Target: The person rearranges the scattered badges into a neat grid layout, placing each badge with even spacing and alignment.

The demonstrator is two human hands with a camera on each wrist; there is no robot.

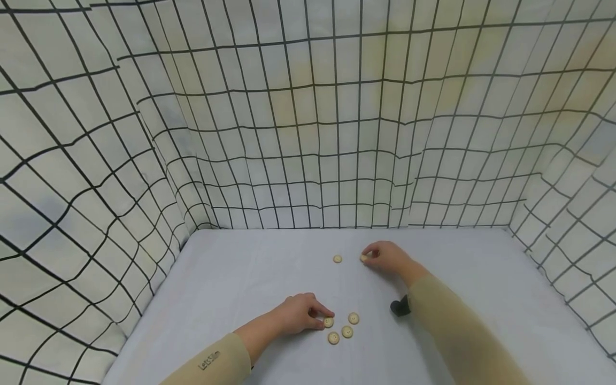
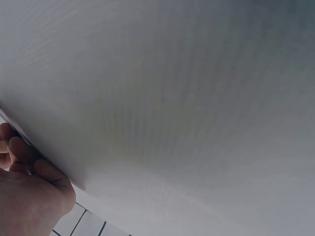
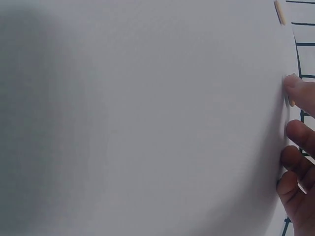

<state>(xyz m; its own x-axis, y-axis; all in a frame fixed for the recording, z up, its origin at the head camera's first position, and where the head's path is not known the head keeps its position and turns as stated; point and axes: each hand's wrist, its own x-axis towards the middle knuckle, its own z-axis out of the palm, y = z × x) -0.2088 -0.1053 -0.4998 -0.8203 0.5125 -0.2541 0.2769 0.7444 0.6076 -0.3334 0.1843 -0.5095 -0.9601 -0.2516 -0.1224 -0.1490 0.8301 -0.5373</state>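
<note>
A lone round, cream, wood-look button (image 1: pixel 338 259) lies flat on a white table (image 1: pixel 240 278). Just right of it, the nearer right hand (image 1: pixel 387 258) pinches a matching button (image 1: pixel 363 259). Well nearer the person than it are three loose buttons (image 1: pixel 347 332) and the left hand (image 1: pixel 299 314), pinching another cream button (image 1: pixel 329 322).

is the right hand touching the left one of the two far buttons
Apart. The head view shows bare white surface between the left far button and the right hand.
</note>
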